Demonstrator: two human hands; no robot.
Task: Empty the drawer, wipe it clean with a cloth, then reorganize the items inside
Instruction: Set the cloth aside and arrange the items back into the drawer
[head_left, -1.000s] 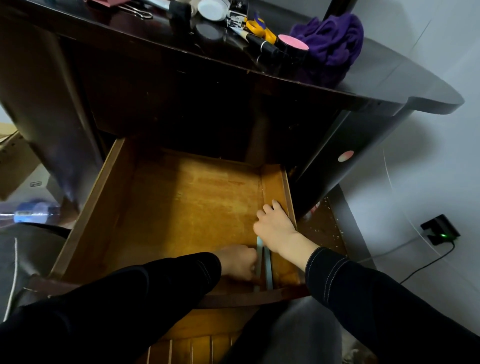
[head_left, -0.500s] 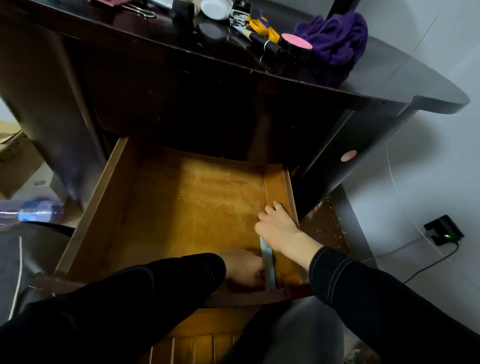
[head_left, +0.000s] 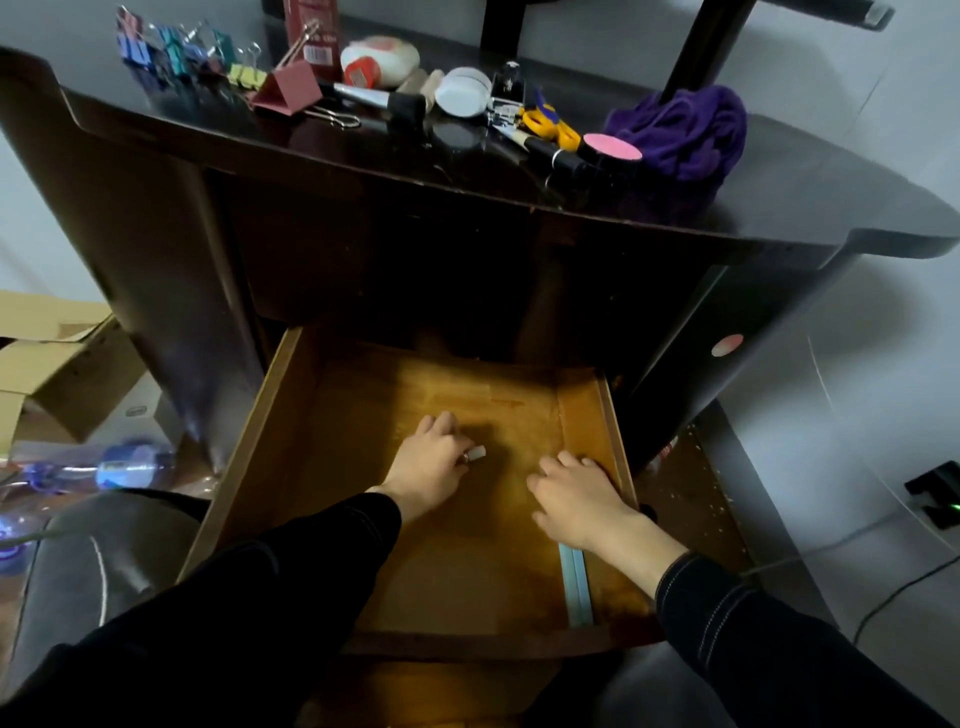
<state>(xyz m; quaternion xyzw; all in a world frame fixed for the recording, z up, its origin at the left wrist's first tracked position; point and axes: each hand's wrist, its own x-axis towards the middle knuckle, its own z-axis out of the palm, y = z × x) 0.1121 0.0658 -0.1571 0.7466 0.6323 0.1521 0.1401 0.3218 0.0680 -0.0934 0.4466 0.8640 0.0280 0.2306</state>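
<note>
As the left hand (head_left: 431, 465) pinches a small white object (head_left: 478, 452) inside the open drawer (head_left: 447, 571), the right hand (head_left: 576, 501) covers a pale blue strip (head_left: 577, 590) by its right wall, grip unclear; beyond, purple cloth (head_left: 685, 135) and binder clips (head_left: 171, 47) litter the dark desk (head_left: 831, 197).

The left sleeve (head_left: 291, 587) is long and black; the right sleeve (head_left: 779, 644), also black, has pale stitching near its cuff (head_left: 688, 577).

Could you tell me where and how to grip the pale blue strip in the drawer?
I'd pinch the pale blue strip by its bare near end, across the long edges, from above: it lies flat, lengthwise by the drawer wall, and the right hand covers its far part.
</note>
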